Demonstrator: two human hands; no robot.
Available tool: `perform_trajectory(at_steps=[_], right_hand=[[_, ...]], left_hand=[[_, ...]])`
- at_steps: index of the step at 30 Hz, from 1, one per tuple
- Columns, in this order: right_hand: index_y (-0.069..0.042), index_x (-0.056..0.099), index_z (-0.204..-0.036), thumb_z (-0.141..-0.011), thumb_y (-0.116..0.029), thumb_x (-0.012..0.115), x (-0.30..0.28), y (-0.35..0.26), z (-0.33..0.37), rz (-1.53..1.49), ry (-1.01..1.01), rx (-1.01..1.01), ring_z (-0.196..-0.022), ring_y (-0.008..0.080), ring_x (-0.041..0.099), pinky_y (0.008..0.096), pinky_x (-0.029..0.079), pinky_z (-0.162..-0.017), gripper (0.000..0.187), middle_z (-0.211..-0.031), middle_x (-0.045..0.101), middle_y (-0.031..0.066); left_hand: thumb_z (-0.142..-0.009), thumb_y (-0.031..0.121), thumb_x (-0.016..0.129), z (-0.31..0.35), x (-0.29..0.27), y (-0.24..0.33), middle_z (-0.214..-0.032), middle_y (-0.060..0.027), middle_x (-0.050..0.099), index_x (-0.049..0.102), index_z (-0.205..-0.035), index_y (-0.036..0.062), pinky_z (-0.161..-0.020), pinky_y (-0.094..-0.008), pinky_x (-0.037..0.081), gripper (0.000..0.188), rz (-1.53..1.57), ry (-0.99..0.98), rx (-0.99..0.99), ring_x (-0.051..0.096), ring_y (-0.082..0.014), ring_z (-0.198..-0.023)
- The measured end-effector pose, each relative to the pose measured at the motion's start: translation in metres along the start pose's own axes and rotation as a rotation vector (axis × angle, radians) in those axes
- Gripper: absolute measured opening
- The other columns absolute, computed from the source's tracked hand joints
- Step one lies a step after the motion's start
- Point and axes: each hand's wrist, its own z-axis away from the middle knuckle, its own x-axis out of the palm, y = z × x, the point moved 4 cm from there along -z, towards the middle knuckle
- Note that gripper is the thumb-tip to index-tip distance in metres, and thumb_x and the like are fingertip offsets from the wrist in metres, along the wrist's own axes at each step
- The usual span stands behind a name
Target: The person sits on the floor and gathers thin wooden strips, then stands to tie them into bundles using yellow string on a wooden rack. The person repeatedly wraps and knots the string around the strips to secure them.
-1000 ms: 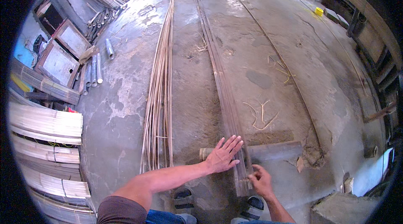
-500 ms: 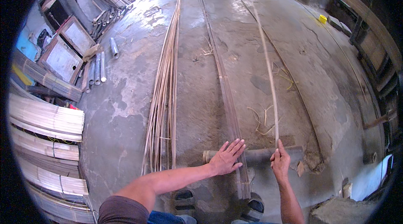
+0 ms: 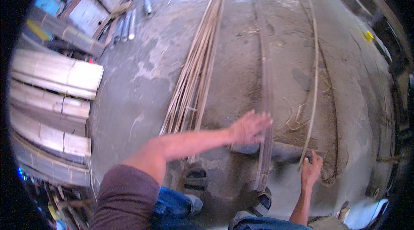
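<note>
My left hand point(image 3: 251, 127), smeared by motion, has its fingers stretched out beside a bundle of thin dark strips point(image 3: 265, 79). It looks lifted off them, with nothing in it. To the right, my right hand point(image 3: 311, 172) has thumb and forefinger apart near the lower end of a long pale strip point(image 3: 316, 62). That strip runs away across the floor, and its near end crosses a thick round tube point(image 3: 284, 151) just left of my thumb. Whether the thumb touches it, I cannot tell. The dark strips also lie across the tube.
A fanned bundle of brown strips point(image 3: 200, 53) lies to the left. Stacked bundles of pale slats point(image 3: 56, 75) line the left side, with metal pipes point(image 3: 125, 27) beyond. A dark strip point(image 3: 332, 96) lies on the right. My feet stand near the tube.
My left hand has risen from the dark strips. The pale strip has dropped from my right fingers' grip onto the tube. The view has tilted down and shifted left.
</note>
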Motion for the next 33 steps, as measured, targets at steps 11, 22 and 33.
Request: perform_trajectory(at_steps=[11,22,33], right_hand=[[0.004,0.061,-0.104,-0.078,-0.005,0.059,-0.003,0.041,0.129,-0.12,-0.177,0.203,-0.075,0.0223,0.059,0.0329,0.047,-0.069,0.028,-0.086,0.062,0.0134],[-0.007,0.061,-0.118,-0.085,-0.023,0.056,0.032,0.029,0.148,-0.088,-0.461,0.325,-0.093,0.0256,0.064,0.0361,0.048,-0.083,0.037,-0.102,0.066,0.0182],[-0.007,0.063,-0.114,-0.086,-0.025,0.056,0.051,0.057,0.164,-0.101,-0.406,0.285,-0.086,0.0236,0.064,0.0347,0.049,-0.079,0.034,-0.094,0.068,0.0139]], left_hand=[[-0.082,0.022,0.058,0.194,-0.071,-0.336,-0.095,-0.0166,0.066,0.068,-0.091,0.0115,-0.078,-0.0462,0.052,0.018,-0.114,0.375,-1.332,0.064,-0.0354,-0.091],[-0.082,0.024,0.061,0.195,-0.061,-0.322,-0.098,-0.019,0.066,0.068,-0.091,0.0041,-0.078,-0.0441,0.053,0.023,-0.037,0.244,-1.336,0.064,-0.0358,-0.093],[-0.085,0.023,0.056,0.212,-0.037,-0.345,-0.102,-0.0198,0.06,0.054,-0.106,0.0035,-0.076,-0.0468,0.052,0.028,-0.141,0.283,-1.376,0.062,-0.0371,-0.095]])
